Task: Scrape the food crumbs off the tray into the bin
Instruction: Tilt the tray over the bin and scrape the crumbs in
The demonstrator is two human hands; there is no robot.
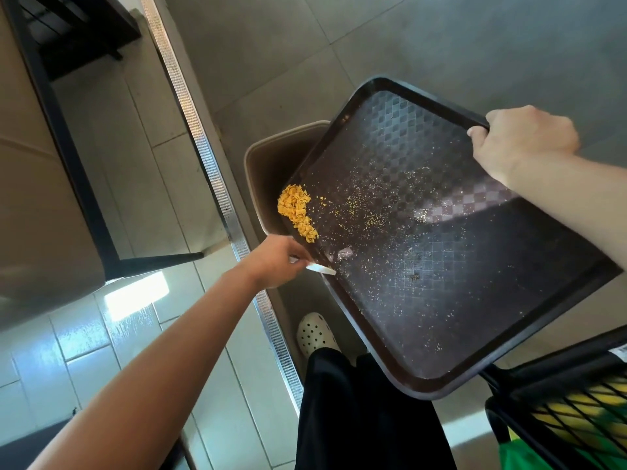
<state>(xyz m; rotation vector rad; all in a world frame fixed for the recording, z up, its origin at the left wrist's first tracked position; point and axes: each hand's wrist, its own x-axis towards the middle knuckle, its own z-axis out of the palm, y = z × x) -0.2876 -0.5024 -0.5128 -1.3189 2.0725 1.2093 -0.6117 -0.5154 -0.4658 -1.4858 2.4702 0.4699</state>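
My right hand (522,139) grips the far rim of a dark brown plastic tray (458,300), which is tilted down to the left over a beige bin (271,147). A heap of orange-yellow crumbs (297,212) lies against the tray's lower left rim, right above the bin's opening. Fine specks are scattered over the rest of the tray. My left hand (276,262) holds a small white scraper (322,269) whose tip rests on the tray's left rim, just below the heap.
A metal threshold strip (210,164) runs diagonally across the tiled floor beside the bin. A dark table frame (68,147) stands at the left. My white clog (314,334) and black trouser leg are below the tray. A black mesh rack (576,401) sits at the lower right.
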